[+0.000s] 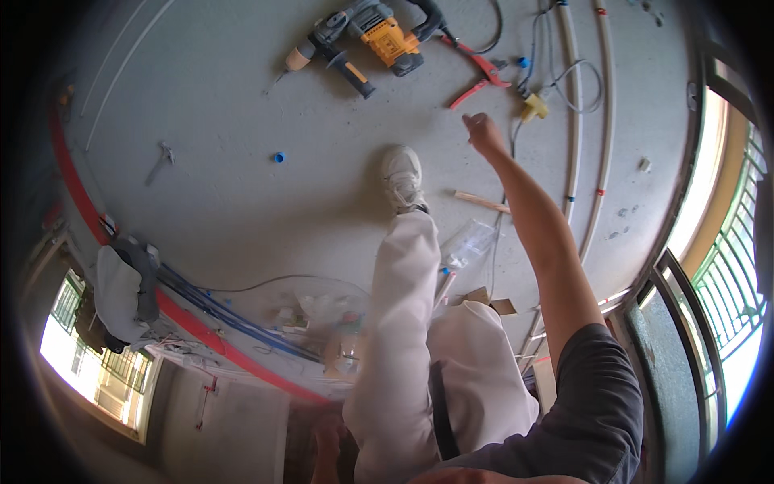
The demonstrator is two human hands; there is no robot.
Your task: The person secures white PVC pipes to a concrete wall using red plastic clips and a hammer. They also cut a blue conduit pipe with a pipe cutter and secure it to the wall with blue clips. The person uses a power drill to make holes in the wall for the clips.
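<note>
My right arm stretches forward over the floor. My right hand (484, 135) is just short of a red-handled pipe cutter (482, 74), its thumb apart from the fingers and nothing visible in it. Beyond, to the left, lies an orange and black rotary hammer drill (387, 39) with a bit and a black side handle. A yellow plug connector (534, 107) on a grey cable is right of my hand. Low in the picture, part of my left hand or forearm (326, 442) shows beside my leg; its fingers are hidden.
White pipes (575, 121) run along the right side. A hammer (161, 164) and a blue cap (280, 157) lie to the left. Near my white shoe (402, 177) are a wooden stick (482, 202) and a clear plastic bag (474, 244). Blue pipes (234, 315) lie at lower left.
</note>
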